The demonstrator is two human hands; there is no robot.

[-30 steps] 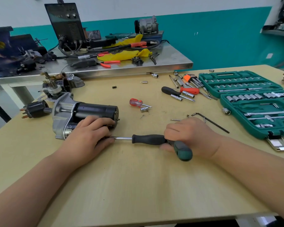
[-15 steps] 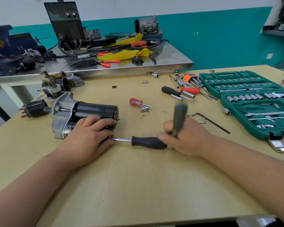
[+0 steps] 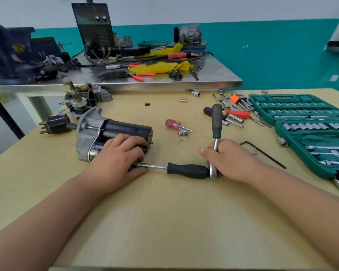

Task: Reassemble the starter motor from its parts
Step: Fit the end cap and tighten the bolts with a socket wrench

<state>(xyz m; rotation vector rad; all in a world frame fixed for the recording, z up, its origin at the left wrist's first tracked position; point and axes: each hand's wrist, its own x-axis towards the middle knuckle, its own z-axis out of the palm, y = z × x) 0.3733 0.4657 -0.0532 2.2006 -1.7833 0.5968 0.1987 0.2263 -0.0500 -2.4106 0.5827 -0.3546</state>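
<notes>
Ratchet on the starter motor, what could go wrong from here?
1. The ratchet, held by the right hand, turns a long driver. If that tilts, its tip may slip, right where the left hand pinches it.
2. The motor lies loose on the table, steadied by that hand alone, so torque could roll it.

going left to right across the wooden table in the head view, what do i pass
black plug part → starter motor → black-handled driver → ratchet → bent hex key → green socket case
</notes>
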